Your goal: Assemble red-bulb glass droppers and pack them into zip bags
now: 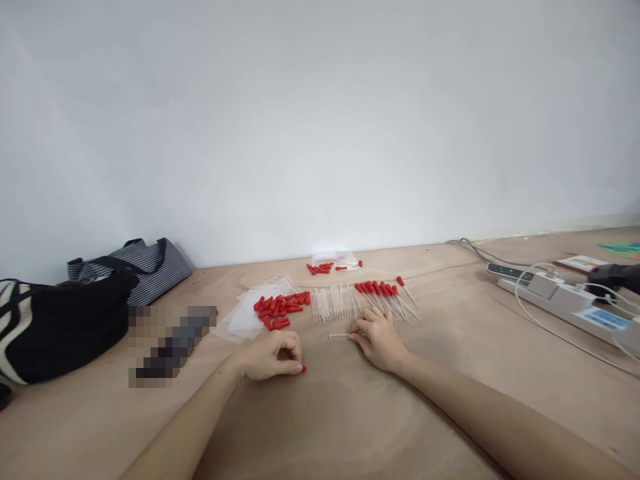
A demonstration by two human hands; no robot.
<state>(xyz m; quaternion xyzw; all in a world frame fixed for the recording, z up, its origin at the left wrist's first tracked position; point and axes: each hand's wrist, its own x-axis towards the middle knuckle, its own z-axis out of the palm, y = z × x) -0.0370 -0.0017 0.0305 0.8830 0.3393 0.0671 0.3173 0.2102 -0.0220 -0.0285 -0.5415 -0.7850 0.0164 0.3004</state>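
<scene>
Between thumb and fingers, my left hand (274,355) pinches a small red rubber bulb (304,369). My right hand (376,337) is closed on a thin clear tube (339,336), whose end points left toward my left hand; bulb and tube are apart. Beyond my left hand lies a pile of red bulbs (280,307) on clear plastic bags (243,313). A row of bare clear tubes (333,303) rests in the middle. To its right several tubes with red bulbs fitted (383,290) lie side by side, partly hidden by my right hand.
More red bulbs (320,268) lie near the wall by a plastic bag (333,256). Black bag (65,327) and striped bag (150,270) stand left, near a pixelated object (175,343). Power strip (565,303) with white cables lies right.
</scene>
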